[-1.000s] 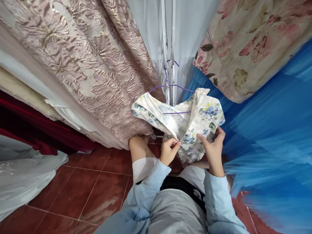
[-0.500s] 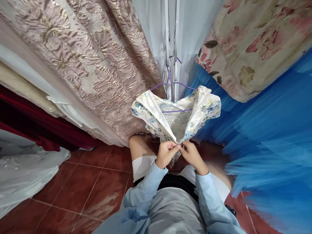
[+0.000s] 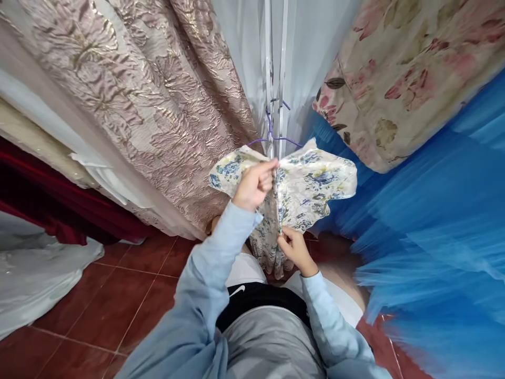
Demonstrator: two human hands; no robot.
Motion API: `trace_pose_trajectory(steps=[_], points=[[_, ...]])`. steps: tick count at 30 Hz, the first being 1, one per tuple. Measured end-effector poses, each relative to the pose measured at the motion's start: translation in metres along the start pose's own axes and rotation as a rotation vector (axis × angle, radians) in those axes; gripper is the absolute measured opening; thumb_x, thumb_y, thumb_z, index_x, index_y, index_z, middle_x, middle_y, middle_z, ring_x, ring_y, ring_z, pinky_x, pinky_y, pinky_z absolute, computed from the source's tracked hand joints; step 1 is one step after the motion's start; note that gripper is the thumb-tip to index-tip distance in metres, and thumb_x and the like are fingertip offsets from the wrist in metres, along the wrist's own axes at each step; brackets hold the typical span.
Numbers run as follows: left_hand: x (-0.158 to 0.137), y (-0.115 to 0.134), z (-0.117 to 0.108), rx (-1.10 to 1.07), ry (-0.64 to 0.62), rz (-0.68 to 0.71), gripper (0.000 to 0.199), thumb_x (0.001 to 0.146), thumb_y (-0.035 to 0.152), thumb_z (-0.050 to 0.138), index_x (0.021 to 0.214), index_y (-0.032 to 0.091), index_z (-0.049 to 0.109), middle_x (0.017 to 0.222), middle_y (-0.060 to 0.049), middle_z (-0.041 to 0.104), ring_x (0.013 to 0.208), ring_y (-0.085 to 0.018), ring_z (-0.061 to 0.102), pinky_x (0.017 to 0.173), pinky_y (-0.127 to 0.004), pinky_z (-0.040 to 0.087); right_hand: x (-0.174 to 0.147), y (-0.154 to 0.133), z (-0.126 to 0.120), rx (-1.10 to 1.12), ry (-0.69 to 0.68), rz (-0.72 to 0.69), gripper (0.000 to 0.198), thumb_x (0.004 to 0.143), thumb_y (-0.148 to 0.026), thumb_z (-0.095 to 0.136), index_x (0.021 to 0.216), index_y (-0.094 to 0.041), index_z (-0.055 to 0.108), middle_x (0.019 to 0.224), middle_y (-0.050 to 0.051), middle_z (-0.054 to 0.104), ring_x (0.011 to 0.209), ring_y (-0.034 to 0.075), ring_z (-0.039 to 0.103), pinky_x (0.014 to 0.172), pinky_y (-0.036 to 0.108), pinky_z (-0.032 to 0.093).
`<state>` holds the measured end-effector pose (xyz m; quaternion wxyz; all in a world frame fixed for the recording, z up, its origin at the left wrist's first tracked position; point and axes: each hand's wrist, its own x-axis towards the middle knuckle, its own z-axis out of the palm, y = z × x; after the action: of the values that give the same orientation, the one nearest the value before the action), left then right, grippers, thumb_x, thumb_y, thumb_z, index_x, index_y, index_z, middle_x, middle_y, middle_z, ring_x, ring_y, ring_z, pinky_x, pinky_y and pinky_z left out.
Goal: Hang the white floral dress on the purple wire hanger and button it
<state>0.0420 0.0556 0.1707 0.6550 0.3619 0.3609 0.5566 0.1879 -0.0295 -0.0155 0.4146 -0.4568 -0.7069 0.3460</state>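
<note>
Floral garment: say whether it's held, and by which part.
The left hand pinches the garment at the top of its centre closure; the right hand, lower on that closure.

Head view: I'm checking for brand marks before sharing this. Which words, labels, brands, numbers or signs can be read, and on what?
Words and numbers: none can be read.
Sign: a white swoosh mark, Nike-style, on the black cloth at the waist; no lettering shows with it.
Floral garment: no readable label.
</note>
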Motion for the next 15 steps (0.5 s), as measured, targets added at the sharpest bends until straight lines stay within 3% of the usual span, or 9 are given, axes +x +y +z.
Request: trace_pose_trajectory(steps=[3,6,11,15], points=[[0.032,0.025,0.009,0.064,-0.021,0.007,0.023,0.088,0.024,0.074,0.074,0.012,0.06,0.049,0.012,0.025,0.037,0.0,0.019,0.037,-0.015,0.013,0.001,0.002,-0.01,-0.005,0.0,0.028,0.027,0.083,-0.024,0.049,0.063,-0.023,0.031,0.06,-0.005,0.034,0.059,0.013,0.034,0.059,0.027,0.025],[0.049,0.031,0.007,0.121,0.01,-0.002,0.023,0.088,0.022,0.075,0.074,0.012,0.06,0.049,0.012,0.026,0.036,0.0,0.017,0.036,-0.015,0.01,-0.005,0.012,-0.011,-0.04,-0.048,0.066,0.028,0.084,-0.026,0.05,0.062,-0.023,0.032,0.058,-0.005,0.036,0.058,0.013,0.035,0.059,0.027,0.025],[0.041,0.029,0.001,0.124,-0.027,-0.041,0.024,0.089,0.027,0.075,0.076,0.012,0.061,0.05,0.011,0.026,0.037,-0.001,0.017,0.037,-0.015,0.014,-0.018,0.024,-0.013,-0.09,-0.181,0.146,0.03,0.087,-0.029,0.051,0.063,-0.022,0.036,0.054,-0.006,0.038,0.055,0.012,0.036,0.058,0.027,0.026],[0.027,0.025,0.003,0.214,-0.044,0.127,0.026,0.088,0.032,0.078,0.078,0.012,0.064,0.051,0.009,0.032,0.041,-0.002,0.024,0.042,-0.016,0.019,0.0,0.0,-0.037,-0.016,-0.237,0.127,0.039,0.094,-0.042,0.055,0.062,-0.02,0.049,0.057,-0.003,0.047,0.058,0.013,0.043,0.059,0.027,0.032]])
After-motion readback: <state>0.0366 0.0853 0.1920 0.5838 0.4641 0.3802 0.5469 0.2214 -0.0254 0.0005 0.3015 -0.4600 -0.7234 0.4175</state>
